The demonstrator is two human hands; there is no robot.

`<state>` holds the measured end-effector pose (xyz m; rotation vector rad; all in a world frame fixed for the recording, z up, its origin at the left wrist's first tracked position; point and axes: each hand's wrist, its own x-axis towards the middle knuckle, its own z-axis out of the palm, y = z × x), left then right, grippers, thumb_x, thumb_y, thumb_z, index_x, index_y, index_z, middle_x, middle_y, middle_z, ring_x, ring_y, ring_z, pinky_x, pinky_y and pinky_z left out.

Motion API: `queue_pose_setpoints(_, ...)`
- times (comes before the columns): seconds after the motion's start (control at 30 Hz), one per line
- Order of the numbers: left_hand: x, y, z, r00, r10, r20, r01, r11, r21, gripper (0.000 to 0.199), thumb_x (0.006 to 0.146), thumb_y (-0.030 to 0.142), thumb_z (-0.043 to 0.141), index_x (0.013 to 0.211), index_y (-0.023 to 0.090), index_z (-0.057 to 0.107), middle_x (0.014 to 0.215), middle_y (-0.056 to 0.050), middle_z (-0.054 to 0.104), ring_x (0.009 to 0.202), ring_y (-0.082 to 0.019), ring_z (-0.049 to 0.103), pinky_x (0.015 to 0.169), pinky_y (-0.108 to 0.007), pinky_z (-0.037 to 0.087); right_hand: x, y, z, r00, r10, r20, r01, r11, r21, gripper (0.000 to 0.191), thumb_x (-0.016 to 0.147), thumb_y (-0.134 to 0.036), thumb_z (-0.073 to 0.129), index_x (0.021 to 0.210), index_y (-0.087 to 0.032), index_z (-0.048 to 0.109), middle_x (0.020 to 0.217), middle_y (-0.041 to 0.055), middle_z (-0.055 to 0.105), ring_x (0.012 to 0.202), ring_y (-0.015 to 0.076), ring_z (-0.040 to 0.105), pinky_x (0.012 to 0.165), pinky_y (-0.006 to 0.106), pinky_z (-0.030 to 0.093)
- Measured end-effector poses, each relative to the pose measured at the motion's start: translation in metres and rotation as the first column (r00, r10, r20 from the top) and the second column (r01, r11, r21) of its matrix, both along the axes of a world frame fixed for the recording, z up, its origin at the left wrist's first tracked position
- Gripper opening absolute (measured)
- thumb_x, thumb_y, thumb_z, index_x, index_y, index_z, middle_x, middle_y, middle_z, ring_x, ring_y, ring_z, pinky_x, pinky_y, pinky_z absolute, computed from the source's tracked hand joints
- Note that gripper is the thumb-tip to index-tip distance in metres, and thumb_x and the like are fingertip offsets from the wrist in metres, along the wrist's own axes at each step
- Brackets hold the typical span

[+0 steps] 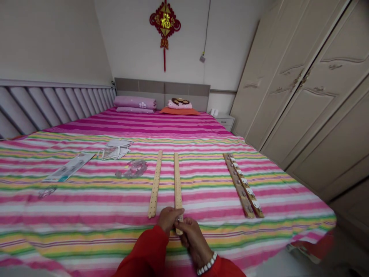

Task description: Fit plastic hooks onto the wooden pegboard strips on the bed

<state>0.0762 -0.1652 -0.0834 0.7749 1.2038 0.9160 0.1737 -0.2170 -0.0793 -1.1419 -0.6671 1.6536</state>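
A light wooden strip with holes [177, 181] lies lengthwise on the bed in front of me. My left hand [168, 218] grips its near end from the left, the thumb lying across it. From the right, my right hand [193, 234] pinches a small shiny metal piece [179, 218] against the strip's face; fingers partly cover it, so its exact kind is unclear. Just left of the hands lies a second wooden strip with holes [156, 184], untouched. Two darker strips [238, 184] lie side by side at the right, one carrying a row of white round pieces [244, 181].
Striped cloth [86, 231] covers the bed. On its left are clear plastic bags with small parts [137, 168], white packaging [117, 149], a flat long package [70, 167] and a small wire-like bundle [47, 190]. A wardrobe [311, 96] stands along the right.
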Motion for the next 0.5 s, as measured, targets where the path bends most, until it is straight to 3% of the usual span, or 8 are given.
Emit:
queue_pose_setpoints(0.07, 0.002, 0.001, -0.004, 0.998, 0.006, -0.068, -0.008, 1.0, -0.024, 0.035, 0.06, 0.035, 0.075, 0.045, 0.02, 0.047, 0.038, 0.004, 0.041, 0.037, -0.009, 0.036, 0.042, -0.025, 0.026, 0.001, 0.0, -0.001, 1.0, -0.006, 0.006, 0.006, 1.0, -0.008, 0.036, 0.054, -0.039, 0.078, 0.052, -0.019, 0.048, 0.032, -0.0093, 0.041, 0.027, 0.0025, 0.024, 0.032, 0.02, 0.011)
queue_pose_setpoints(0.23, 0.004, 0.002, -0.005, 0.997, 0.041, -0.064, -0.045, 0.997, -0.059, 0.04, 0.059, 0.041, 0.075, 0.046, 0.019, 0.046, 0.038, 0.004, 0.041, 0.036, -0.009, 0.036, 0.042, -0.024, 0.025, 0.009, -0.002, -0.005, 0.999, -0.019, -0.04, 0.02, 1.0, 0.012, 0.031, 0.053, -0.035, 0.078, 0.051, -0.017, 0.053, 0.032, -0.0071, 0.044, 0.027, 0.003, 0.027, 0.034, 0.02, 0.014)
queue_pose_setpoints(0.5, -0.007, -0.01, 0.019, 0.996, -0.048, 0.074, 0.052, 0.997, -0.062, 0.044, 0.065, 0.06, 0.067, 0.063, 0.017, 0.056, 0.056, -0.001, 0.056, 0.051, -0.014, 0.054, 0.057, -0.029, 0.044, 0.014, -0.004, -0.007, 0.991, -0.024, -0.132, 0.032, 0.998, 0.059, 0.031, 0.052, -0.037, 0.083, 0.059, -0.013, 0.063, 0.041, -0.002, 0.054, 0.032, 0.0046, 0.037, 0.036, 0.019, 0.024)
